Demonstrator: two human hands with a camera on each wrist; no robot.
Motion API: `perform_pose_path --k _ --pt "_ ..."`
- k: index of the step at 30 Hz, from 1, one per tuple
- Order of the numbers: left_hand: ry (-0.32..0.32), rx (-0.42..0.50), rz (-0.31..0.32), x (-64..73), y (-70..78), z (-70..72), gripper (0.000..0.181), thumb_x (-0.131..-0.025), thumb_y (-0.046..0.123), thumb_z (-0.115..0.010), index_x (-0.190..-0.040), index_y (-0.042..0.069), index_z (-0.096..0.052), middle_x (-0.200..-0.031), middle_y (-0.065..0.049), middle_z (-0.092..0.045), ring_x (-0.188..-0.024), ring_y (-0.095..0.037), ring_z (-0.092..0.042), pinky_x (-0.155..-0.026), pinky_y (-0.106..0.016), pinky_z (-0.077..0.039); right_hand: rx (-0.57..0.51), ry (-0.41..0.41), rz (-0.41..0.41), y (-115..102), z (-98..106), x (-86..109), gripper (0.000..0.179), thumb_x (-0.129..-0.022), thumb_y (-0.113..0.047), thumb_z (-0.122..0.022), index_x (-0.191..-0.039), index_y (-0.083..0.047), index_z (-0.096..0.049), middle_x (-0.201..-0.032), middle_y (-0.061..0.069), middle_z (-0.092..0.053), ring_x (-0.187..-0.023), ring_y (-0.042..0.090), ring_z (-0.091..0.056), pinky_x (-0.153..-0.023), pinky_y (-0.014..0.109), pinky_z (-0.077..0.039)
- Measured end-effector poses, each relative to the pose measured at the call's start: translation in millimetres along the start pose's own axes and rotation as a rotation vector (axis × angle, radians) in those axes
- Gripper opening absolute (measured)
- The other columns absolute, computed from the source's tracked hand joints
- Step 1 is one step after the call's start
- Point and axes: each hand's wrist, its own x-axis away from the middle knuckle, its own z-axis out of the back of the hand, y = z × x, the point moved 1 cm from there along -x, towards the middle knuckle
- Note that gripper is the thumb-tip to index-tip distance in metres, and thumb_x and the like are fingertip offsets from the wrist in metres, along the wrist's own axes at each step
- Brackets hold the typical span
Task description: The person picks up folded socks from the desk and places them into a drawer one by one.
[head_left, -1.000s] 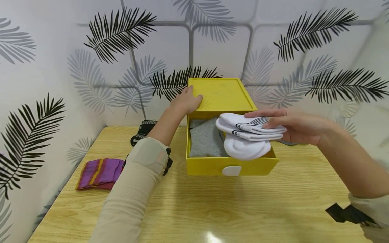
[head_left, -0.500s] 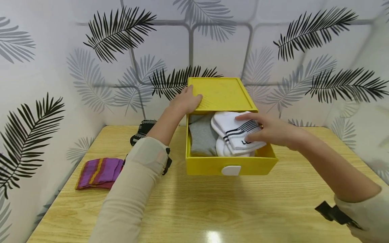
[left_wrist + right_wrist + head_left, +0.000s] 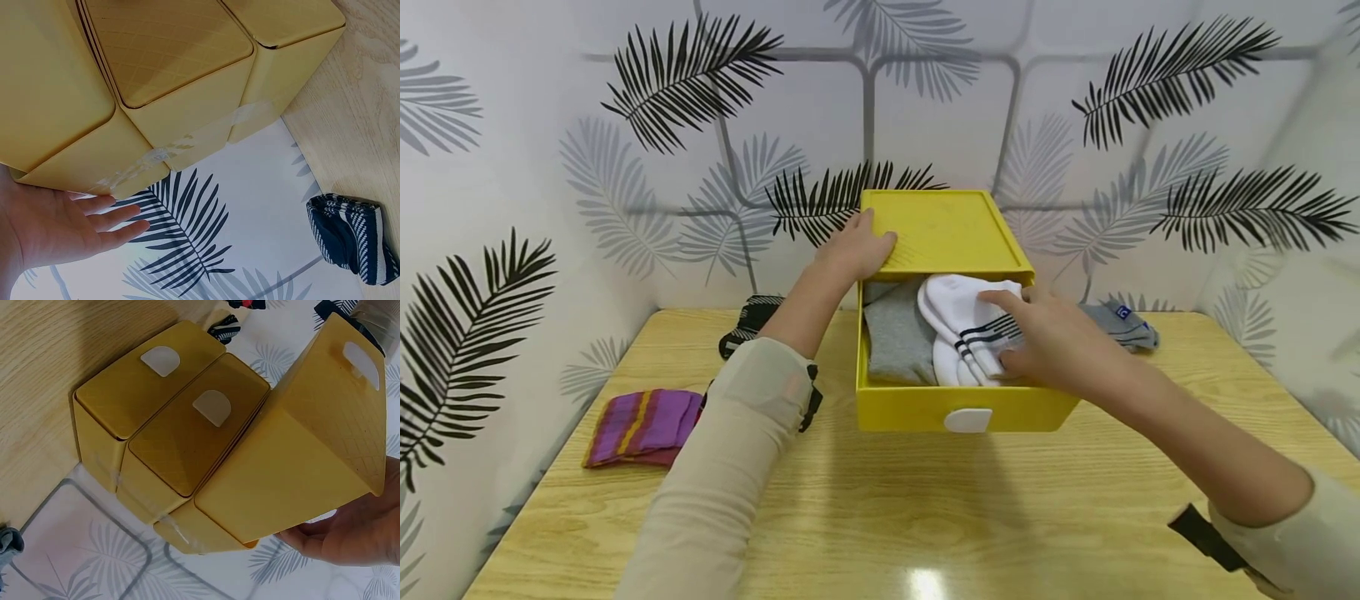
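A yellow drawer box stands at the back of the table with its top drawer pulled out. Folded grey fabric lies at the drawer's left; white socks with black stripes lie beside it. My right hand reaches over the drawer's right side, index finger and thumb holding the striped part of the socks. In the right wrist view, other fingers show outside the drawer's wall. My left hand rests on the box's top left corner; its fingers extend past the edge in the left wrist view.
Purple striped cloth lies at the table's left, partly behind the left sleeve. A black-and-white patterned sock sits farther back. Grey socks with a blue label lie right of the box. Two lower drawers are closed. A patterned wall rises behind.
The right hand has moved left and down with the white socks, which were above the drawer's front edge and now lie inside. The left hand stays in place.
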Motion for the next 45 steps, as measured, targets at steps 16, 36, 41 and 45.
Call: perform_pose_path --k 16,36,41,45 --pt "-0.016 0.010 0.005 1.6 0.6 1.6 0.064 -0.097 0.046 -0.026 -0.149 0.018 -0.002 -0.153 -0.006 -0.002 -0.137 -0.030 -0.005 -0.106 -0.049 -0.014 -0.009 0.029 -0.001 4 -2 1.8 0.059 -0.076 -0.009 -0.071 -0.131 -0.003 -0.049 -0.126 0.024 -0.037 -0.107 0.042 -0.038 -0.069 0.045 -0.046" --pt "-0.009 0.014 0.002 2.2 -0.3 1.3 0.065 -0.097 0.047 -0.026 -0.149 0.018 -0.001 -0.153 -0.006 -0.002 -0.137 -0.030 -0.007 -0.106 -0.049 -0.015 -1.000 -0.137 0.234 -24 -7 59.5 0.031 -0.094 -0.009 -0.052 -0.125 -0.004 -0.052 -0.110 0.013 -0.058 -0.091 0.023 -0.057 -0.075 0.031 -0.049" --pt "-0.015 0.014 -0.002 3.6 0.4 1.3 0.064 -0.097 0.046 -0.025 -0.149 0.017 -0.001 -0.153 -0.006 -0.002 -0.137 -0.030 -0.007 -0.106 -0.049 -0.015 -1.470 -0.558 0.160 -25 -38 66.0 0.031 -0.100 -0.014 -0.038 -0.126 0.000 -0.049 -0.113 0.017 -0.055 -0.088 0.021 -0.057 -0.076 0.030 -0.048" --pt "-0.004 0.003 -0.006 2.5 0.2 0.4 0.064 -0.097 0.046 -0.025 -0.150 0.017 -0.002 -0.153 -0.006 -0.003 -0.136 -0.031 -0.010 -0.105 -0.049 -0.017 -1.820 -0.798 -0.057 -23 -61 65.1 0.038 -0.102 -0.027 -0.030 -0.123 -0.003 -0.049 -0.113 0.011 -0.055 -0.090 0.016 -0.056 -0.083 0.025 -0.044"
